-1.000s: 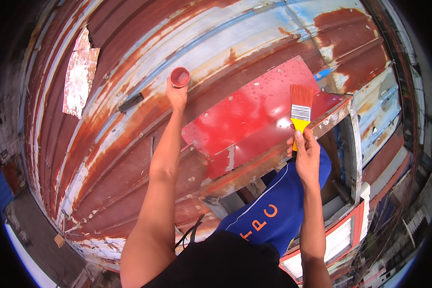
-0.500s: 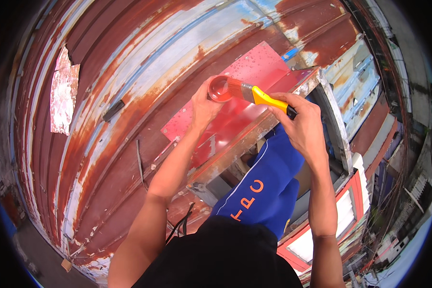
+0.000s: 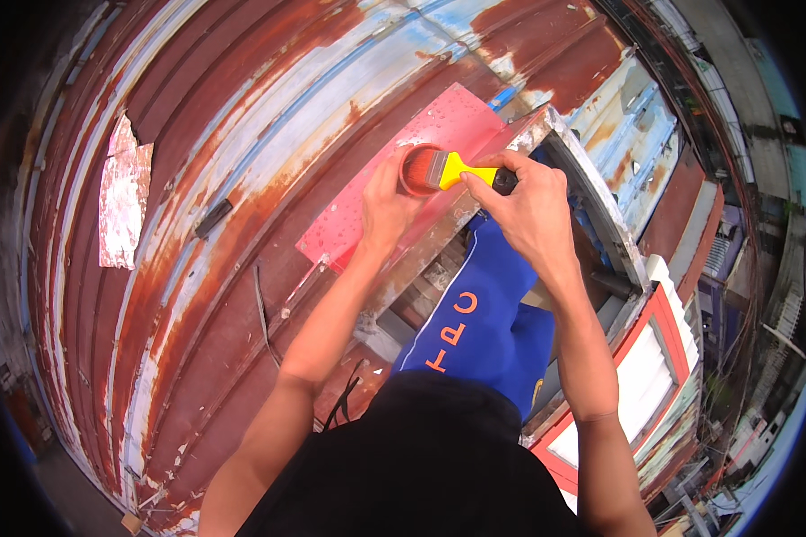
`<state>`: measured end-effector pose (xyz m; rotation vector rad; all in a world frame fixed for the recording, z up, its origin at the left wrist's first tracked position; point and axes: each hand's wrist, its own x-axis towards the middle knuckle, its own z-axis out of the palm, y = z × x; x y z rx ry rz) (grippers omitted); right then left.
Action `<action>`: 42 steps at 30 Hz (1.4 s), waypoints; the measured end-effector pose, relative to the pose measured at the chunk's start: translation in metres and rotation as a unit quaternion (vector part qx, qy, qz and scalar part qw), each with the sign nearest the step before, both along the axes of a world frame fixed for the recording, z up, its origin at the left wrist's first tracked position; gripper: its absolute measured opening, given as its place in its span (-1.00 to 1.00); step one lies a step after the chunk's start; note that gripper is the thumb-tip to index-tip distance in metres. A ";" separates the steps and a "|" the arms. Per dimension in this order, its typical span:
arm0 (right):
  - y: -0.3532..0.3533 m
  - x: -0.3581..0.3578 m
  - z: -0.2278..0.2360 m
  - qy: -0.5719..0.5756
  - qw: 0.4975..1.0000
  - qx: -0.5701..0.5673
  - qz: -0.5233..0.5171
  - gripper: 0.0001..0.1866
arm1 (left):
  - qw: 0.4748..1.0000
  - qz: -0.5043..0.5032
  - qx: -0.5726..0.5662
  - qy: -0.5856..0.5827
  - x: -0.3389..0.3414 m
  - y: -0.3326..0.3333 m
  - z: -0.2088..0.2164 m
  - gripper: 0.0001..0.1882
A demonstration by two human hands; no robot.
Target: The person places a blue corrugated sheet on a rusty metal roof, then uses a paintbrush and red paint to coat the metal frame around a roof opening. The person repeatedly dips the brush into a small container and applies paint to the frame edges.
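In my left hand (image 3: pixel 388 204) is a small round cup (image 3: pixel 407 186) with red inside, its fingers wrapped round the side. My right hand (image 3: pixel 535 204) pinches a flat paintbrush (image 3: pixel 464 172) by its yellow and black handle. The brush's reddish bristles lie over and into the cup's mouth; how deep they reach I cannot tell. Under both hands is a pink-red panel (image 3: pixel 349 215) with droplets on its surface and a glossier red stretch toward me.
Rusty, peeling corrugated roofing (image 3: pixel 269 152) spreads around. A framed opening (image 3: pixel 591 170) lies at the right, with my blue-clothed leg (image 3: pixel 475 286) in it. A dark block (image 3: pixel 213 218) and a shiny torn sheet (image 3: pixel 124 197) lie on the left. A white-and-red frame (image 3: pixel 636 376) stands lower right.
The brush has come left and its bristles now sit at the cup's mouth rather than beside its rim. My right hand moved left with it. The whole view has shifted slightly.
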<state>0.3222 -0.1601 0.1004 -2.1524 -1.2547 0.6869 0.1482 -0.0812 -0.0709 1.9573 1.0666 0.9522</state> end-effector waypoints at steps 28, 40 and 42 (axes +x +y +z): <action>-0.139 -0.076 0.027 0.089 0.943 0.307 -0.088 -0.83 | 0.990 -0.002 0.140 -0.026 -0.023 -0.115 0.124 -0.29; -0.151 -0.091 0.035 0.129 0.931 0.327 -0.093 -0.79 | 0.985 -0.002 0.169 -0.032 -0.034 -0.127 0.147 -0.29; -0.155 -0.091 0.036 0.129 0.929 0.332 -0.096 -0.79 | 0.985 -0.002 0.166 -0.041 -0.031 -0.131 0.151 -0.30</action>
